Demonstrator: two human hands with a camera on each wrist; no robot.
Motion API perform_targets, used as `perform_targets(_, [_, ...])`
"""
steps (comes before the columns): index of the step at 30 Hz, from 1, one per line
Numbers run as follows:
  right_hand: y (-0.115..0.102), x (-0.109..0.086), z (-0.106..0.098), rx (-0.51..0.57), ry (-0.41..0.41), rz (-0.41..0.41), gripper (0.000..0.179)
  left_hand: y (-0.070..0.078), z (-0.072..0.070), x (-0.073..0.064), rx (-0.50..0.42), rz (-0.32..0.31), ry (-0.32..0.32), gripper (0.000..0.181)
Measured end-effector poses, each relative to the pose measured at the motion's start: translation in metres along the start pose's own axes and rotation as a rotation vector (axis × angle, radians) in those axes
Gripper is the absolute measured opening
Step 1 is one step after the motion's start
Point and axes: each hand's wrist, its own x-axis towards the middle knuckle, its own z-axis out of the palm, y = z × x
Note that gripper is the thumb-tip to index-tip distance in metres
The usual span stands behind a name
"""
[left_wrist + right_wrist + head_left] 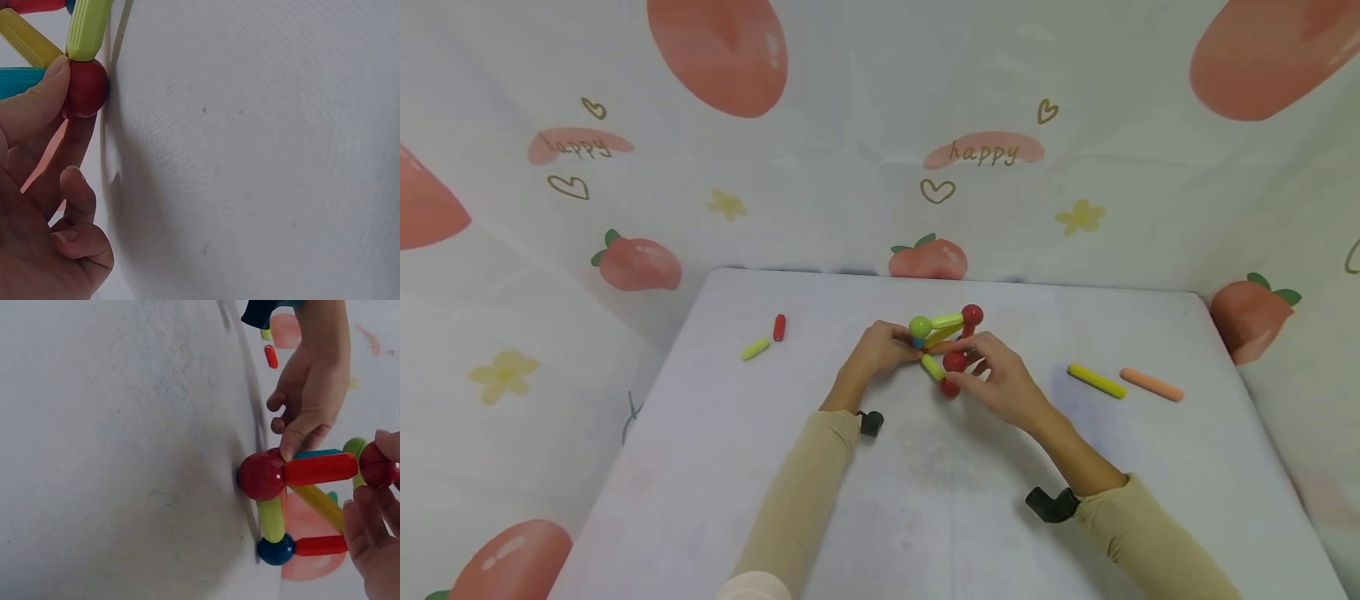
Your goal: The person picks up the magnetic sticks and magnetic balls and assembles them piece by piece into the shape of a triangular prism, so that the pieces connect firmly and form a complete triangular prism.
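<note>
Between the hands stands a frame of coloured rods and balls. My left hand (880,346) pinches a red ball (87,89) at its base between thumb and finger; a lime rod (89,28), a yellow rod (28,37) and a blue rod (19,81) meet there. My right hand (1000,379) pinches an upper red ball (377,465) at the end of a red rod (322,469). Below that rod sits another red ball (261,476), joined by a lime rod to a dark blue ball (276,549). A green ball (920,327) tops the far left corner.
On the table's left lie a short red rod (779,327) and a short lime rod (756,349). To the right are a long yellow rod (1097,381) and a long orange rod (1152,384). A printed cloth (850,192) hangs behind the white table (700,500).
</note>
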Motion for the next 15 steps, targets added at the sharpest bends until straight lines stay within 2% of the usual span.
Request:
perform_targets(9, [0.001, -0.0026, -0.0009, -0.008, -0.007, -0.002, 0.045, 0.0012, -0.001, -0.0009, -0.003, 0.007, 0.008, 0.036])
perform_targets(12, [0.0015, -0.0046, -0.0014, -0.01, -0.024, 0.061, 0.052, 0.0006, -0.0007, -0.0004, -0.002, 0.016, 0.005, 0.035])
perform_targets(15, [0.0064, -0.0076, 0.0031, -0.039, -0.056, 0.193, 0.056, -0.0007, -0.0005, -0.0006, 0.021, 0.029, 0.01, 0.033])
